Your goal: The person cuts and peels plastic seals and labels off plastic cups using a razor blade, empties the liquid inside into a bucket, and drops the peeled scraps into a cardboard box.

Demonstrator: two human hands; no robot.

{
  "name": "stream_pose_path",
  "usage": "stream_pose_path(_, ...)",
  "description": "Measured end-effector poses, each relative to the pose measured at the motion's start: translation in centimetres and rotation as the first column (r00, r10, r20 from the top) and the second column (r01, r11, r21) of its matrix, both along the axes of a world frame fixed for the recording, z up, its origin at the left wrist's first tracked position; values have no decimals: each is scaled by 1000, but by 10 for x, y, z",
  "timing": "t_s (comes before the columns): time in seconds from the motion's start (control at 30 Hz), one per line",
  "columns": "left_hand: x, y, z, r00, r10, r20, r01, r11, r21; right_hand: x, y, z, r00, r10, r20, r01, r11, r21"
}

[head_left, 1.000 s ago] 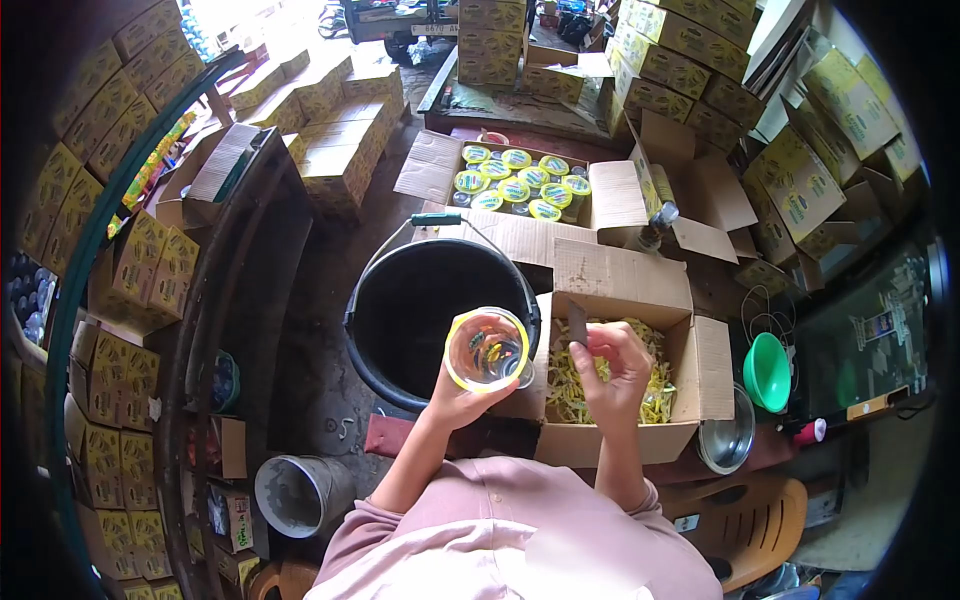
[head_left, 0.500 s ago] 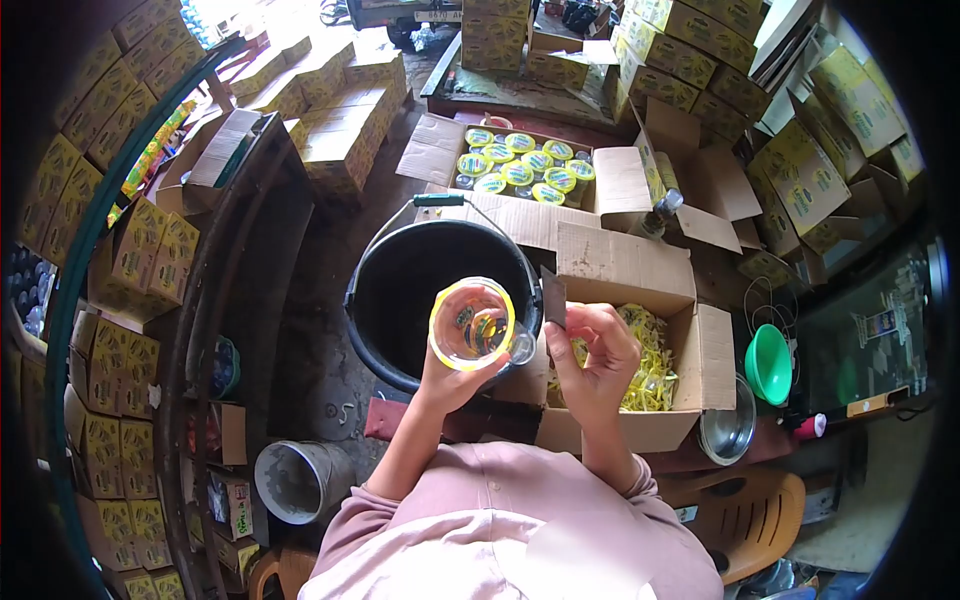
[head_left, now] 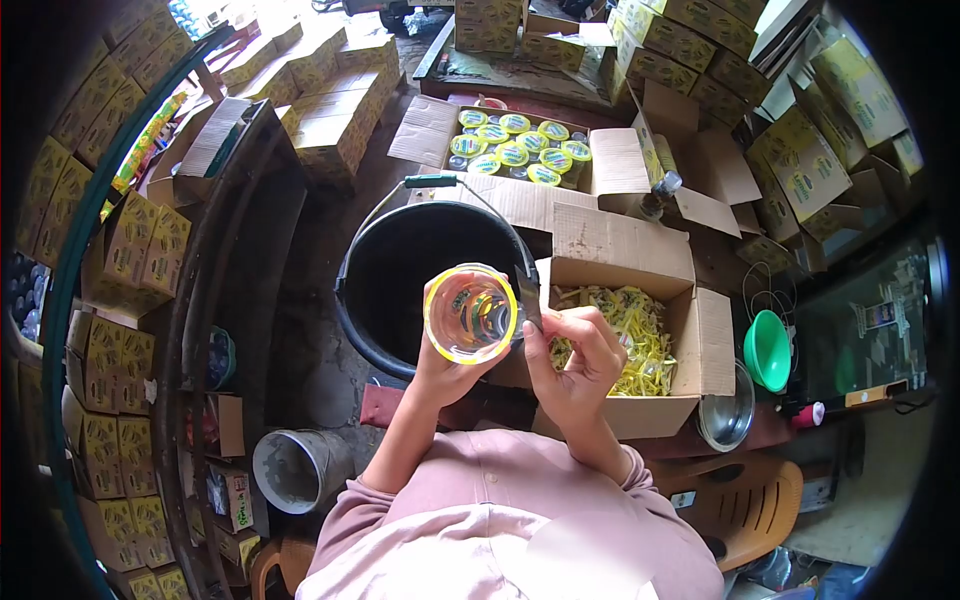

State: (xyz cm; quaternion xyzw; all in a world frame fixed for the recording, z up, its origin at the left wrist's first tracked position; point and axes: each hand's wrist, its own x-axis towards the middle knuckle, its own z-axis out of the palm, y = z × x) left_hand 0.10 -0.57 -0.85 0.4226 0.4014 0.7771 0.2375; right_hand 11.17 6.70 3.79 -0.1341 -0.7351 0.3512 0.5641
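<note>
My left hand (head_left: 447, 372) is wrapped round a clear plastic cup (head_left: 470, 313) with a yellow rim, its mouth turned toward me. Behind the cup stands a black bucket (head_left: 365, 330) with its handle up. My right hand (head_left: 578, 365) pinches a dark, flat blade-like piece (head_left: 531, 299) between thumb and fingers, at the right side of the cup's rim. To the right, an open carton (head_left: 682, 412) holds a heap of yellow strips (head_left: 640, 340). Farther back, another carton (head_left: 530, 200) holds yellow-lidded cups (head_left: 512, 153) in rows.
A grey bucket (head_left: 290, 470) stands on the floor at the lower left. A green bowl (head_left: 767, 350) and a metal bowl (head_left: 727, 410) are at the right, above an orange chair (head_left: 745, 500). Stacked cartons (head_left: 120, 360) line the left side.
My right hand has moved left with the dark piece, which now meets the cup's rim. The cup has shifted slightly left and up. The whole view has shifted a little.
</note>
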Motion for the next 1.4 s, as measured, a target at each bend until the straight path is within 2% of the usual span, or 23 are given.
stream_pose_path(0.1,1,-1,2,1000,-28,-9,27,999,-20,-1,1,2,1000,1,1,-1,1000,16)
stream_pose_path(0.2,-2,1,2,994,1,-107,-1,1000,1,0,1,2,1000,1,2,-1,1000,29)
stream_pose_path(0.4,1,-2,0,998,-33,-53,29,997,-77,-1,1,1,999,-39,0,39,998,56)
stream_pose_path(0.5,-1,-2,3,995,-44,-88,35,995,-95,-2,1,0,998,-57,12,56,996,71)
stream_pose_path(0.6,-2,-3,3,987,-23,-160,5,993,-114,0,3,0,996,-78,37,71,985,158)
stream_pose_path(0.7,-1,-5,3,979,-69,-191,44,990,-135,-2,5,4,995,-85,54,75,984,163)
stream_pose_path(0.83,-1,-4,2,968,-71,-240,33,987,-159,-1,13,1,997,-75,22,73,993,88)
stream_pose_path(0.93,-1,-2,-1,975,-78,-209,47,988,-148,3,13,2,995,-101,9,101,995,-2)
stream_pose_path(1.03,-1,-4,2,984,-101,-148,77,984,-159,8,14,-3,996,-84,15,84,996,1)
stream_pose_path(1.33,0,-4,-3,984,-109,-139,84,981,-174,13,3,-8,999,-46,21,46,999,24)
stream_pose_path(1.4,-1,-2,-1,972,-101,-213,68,985,-158,12,5,-8,999,-48,16,47,998,36)
